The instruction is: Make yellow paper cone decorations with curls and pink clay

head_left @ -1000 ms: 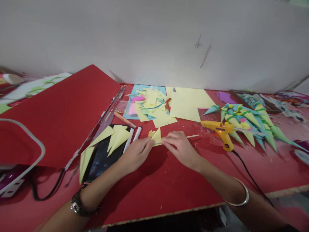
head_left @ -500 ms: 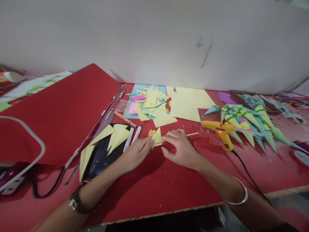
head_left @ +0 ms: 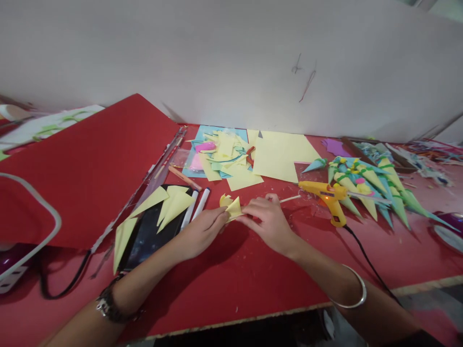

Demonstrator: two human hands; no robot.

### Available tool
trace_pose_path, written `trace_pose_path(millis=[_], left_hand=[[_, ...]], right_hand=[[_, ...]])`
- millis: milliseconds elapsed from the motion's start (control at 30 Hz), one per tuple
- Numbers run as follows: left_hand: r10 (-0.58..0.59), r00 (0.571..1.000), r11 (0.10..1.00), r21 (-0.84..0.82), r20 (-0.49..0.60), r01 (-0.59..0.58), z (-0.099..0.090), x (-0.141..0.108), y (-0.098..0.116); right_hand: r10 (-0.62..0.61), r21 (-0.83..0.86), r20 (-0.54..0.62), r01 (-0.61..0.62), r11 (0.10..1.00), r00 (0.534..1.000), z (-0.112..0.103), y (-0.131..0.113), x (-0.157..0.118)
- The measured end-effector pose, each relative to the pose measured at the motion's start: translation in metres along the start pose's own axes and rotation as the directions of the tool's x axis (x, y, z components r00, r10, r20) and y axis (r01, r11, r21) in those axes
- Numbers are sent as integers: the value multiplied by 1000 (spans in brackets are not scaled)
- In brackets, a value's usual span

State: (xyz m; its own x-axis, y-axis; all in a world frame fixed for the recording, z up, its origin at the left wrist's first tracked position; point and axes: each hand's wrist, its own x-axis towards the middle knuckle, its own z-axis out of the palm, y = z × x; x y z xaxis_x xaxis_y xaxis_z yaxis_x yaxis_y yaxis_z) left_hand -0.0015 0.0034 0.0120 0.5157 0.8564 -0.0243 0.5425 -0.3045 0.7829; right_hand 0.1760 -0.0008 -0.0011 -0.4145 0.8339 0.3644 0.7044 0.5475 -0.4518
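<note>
Between my two hands is a small piece of yellow paper (head_left: 234, 207), curled over a thin pale stick (head_left: 291, 198). My left hand (head_left: 204, 226) pinches the paper's left side. My right hand (head_left: 265, 219) is closed on the stick, its fingertips at the paper's right edge; the stick's far end sticks out beyond that hand. Right behind the paper lies a small crumpled yellow piece (head_left: 224, 199). Cut yellow paper shapes (head_left: 175, 205) rest on a dark tablet-like panel (head_left: 150, 246), left of my left hand.
A yellow glue gun (head_left: 327, 193) with a lit orange light and black cord stands to the right, before a pile of paper cones (head_left: 376, 178). Paper scraps (head_left: 226, 149) and a yellow sheet (head_left: 277, 156) lie at the back. A large red board (head_left: 108, 159) leans at left.
The yellow paper has curled over the stick, its upright point folding down. My right fingers have drawn together at the paper's edge. The whole view has shifted slightly.
</note>
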Motion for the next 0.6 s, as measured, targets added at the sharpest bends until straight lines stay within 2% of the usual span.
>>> trace_pose_path(millis=[133, 233, 300, 367, 467, 533, 600], left_hand=[[46, 999, 996, 71, 4, -47, 0, 0, 1], [60, 997, 974, 216, 42, -68, -1, -1, -1], [44, 998, 914, 402, 51, -61, -2, 0, -3], [53, 998, 803, 592, 46, -69, -4, 1, -7], [113, 992, 664, 738, 60, -120, -6, 2, -10], [127, 990, 638, 759, 64, -130, -7, 3, -10], [112, 993, 671, 733, 44, -108, -6, 2, -8]], right_hand=[[-41, -54, 13, 42, 998, 999, -1, 0, 0], [-50, -57, 39, 52, 997, 998, -3, 0, 0], [-52, -43, 59, 54, 998, 997, -4, 0, 0], [-52, -36, 73, 55, 998, 996, -4, 1, 0], [-54, -47, 79, 58, 997, 995, -4, 2, 1], [-57, -54, 73, 61, 997, 996, -4, 2, 1], [-64, -42, 64, 67, 997, 996, -3, 3, 1]])
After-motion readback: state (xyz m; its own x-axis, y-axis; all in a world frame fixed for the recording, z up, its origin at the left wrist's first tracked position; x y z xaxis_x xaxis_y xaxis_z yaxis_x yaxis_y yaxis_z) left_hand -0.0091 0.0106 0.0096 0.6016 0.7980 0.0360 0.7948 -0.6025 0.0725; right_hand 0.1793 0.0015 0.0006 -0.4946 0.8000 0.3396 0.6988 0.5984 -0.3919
